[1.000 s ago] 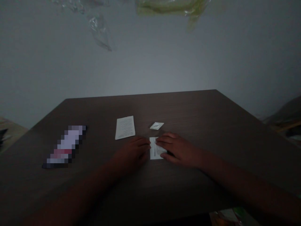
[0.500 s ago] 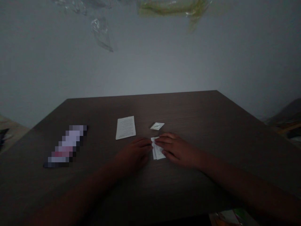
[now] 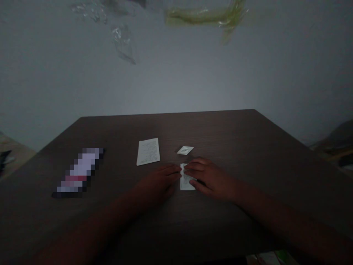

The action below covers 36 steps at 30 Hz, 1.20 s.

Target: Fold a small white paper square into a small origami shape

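A small printed paper, apparently folded, lies on the dark brown table between my hands. My right hand lies over its right part with fingers stretched out and slightly spread, hiding that side. At the paper's left edge are the fingertips of my left hand, fingers extended and close together; its thumb is in shadow. Just beyond my right fingers sits a small white diamond-shaped piece, seemingly folded paper. Farther left rests a larger printed sheet, flat on the table.
A phone with a pixelated screen lies at the left of the table. Behind the table rises a pale wall with yellowish tape and clear plastic stuck on it. Various items show beyond the table's right side.
The paper's layers, skewed at the lower edge before, now line up in a straighter rectangle. Both hands stay beside and on it. The whole view has shifted slightly.
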Tool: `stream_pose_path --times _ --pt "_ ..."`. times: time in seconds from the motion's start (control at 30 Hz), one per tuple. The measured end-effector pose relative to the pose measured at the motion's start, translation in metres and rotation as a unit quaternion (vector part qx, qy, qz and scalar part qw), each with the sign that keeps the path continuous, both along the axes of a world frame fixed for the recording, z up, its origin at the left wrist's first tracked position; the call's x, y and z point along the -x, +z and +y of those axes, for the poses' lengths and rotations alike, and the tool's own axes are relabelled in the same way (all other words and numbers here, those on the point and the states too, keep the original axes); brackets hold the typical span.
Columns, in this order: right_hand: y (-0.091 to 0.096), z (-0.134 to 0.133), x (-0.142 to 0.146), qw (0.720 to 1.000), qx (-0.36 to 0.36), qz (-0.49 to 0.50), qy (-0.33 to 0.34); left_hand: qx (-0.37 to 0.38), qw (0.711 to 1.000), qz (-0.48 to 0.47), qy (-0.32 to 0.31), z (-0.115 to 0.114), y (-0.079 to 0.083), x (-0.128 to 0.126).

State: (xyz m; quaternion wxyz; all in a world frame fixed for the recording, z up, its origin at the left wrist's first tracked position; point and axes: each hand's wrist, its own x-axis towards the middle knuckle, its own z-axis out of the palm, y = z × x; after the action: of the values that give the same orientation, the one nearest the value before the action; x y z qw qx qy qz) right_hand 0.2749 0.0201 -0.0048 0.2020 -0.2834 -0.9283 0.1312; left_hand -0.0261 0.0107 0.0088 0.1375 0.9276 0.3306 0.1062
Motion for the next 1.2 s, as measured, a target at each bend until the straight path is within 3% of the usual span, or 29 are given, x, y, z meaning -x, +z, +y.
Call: stream_pose_path --times 0.47,0.7,1.2 --pt "-0.010 0.001 -0.003 1.000 -0.018 -0.018 0.003 0.051 0.999 -0.002 0.011 0.004 0.007 0.001" --pt "-0.004 -0.001 -0.003 1.000 0.017 -0.022 -0.001 0.058 0.998 -0.006 -0.008 0.005 0.001 0.001" --pt "-0.002 -0.002 -0.003 0.998 0.054 -0.019 0.004 0.060 0.998 -0.023 0.027 0.002 -0.002 -0.007"
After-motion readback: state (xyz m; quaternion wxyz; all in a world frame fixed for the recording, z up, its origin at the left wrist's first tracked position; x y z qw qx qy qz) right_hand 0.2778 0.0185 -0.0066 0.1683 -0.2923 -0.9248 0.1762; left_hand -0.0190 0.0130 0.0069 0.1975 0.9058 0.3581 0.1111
